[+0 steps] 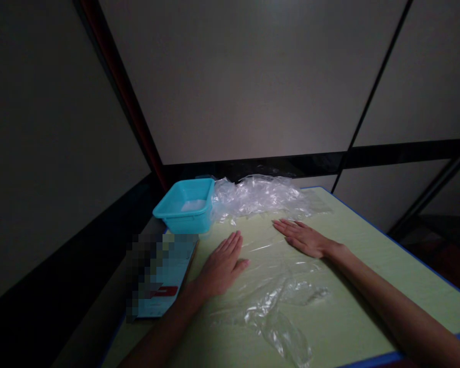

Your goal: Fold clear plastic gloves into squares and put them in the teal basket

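A sheet of clear plastic film (276,286) lies spread over the pale green table (398,276). My left hand (222,266) rests flat on its left part, fingers stretched out and close together. My right hand (302,237) lies flat on the film further back, fingers extended toward the left. Both palms press down on the plastic and neither hand grips anything. The film wrinkles and bunches near the table's front edge.
A turquoise plastic tub (186,207) with something white inside stands at the back left corner. A crumpled heap of clear plastic (256,197) lies beside it along the back edge. A printed card (163,278) lies at the left edge. Grey wall panels surround the table.
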A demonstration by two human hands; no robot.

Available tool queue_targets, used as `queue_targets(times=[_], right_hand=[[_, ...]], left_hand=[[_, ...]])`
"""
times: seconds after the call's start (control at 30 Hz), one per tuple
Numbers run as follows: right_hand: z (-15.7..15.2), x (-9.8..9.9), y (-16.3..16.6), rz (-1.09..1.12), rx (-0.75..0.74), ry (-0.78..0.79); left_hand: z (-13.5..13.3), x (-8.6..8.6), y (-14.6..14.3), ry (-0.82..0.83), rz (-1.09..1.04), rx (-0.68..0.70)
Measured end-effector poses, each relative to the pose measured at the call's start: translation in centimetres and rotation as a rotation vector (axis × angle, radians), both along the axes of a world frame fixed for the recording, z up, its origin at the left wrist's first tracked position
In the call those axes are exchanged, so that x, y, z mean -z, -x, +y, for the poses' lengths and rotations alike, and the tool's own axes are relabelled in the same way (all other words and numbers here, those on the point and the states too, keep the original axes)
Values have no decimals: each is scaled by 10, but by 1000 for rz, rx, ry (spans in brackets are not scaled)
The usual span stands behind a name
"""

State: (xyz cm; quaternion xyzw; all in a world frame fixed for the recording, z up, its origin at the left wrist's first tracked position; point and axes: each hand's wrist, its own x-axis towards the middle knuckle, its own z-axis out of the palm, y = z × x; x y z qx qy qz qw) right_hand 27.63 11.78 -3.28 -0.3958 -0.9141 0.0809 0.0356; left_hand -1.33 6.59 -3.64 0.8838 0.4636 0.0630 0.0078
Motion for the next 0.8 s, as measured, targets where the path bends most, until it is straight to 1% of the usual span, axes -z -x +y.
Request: queue_targets(times=[0.13,0.2,0.27,0.37,0.43,0.5,0.63,0.8], right_hand=[[4,5,-6,33,-7,-21],[5,5,-13,68,-9,-39],[2,-1,-20,129,25,-54],[-11,-16,-24,219,133,-79],[-24,-23,-18,242,174,-92],[-37,-25,-8,222,157,-83],[-58,-12,6,96,51,-57],[-67,4,-6,9,8,-83]], left_hand=[[-1,-2,-2,8,1,-5],[-1,-2,-3,5,0,-6],[-1,-2,-4,-2,0,-12],[0,0,-5,-12,6,-33],[1,1,-5,-17,14,-55],[1,2,-6,-28,10,-73],[2,5,-6,-50,-11,-86],[3,6,-6,-48,9,-84]])
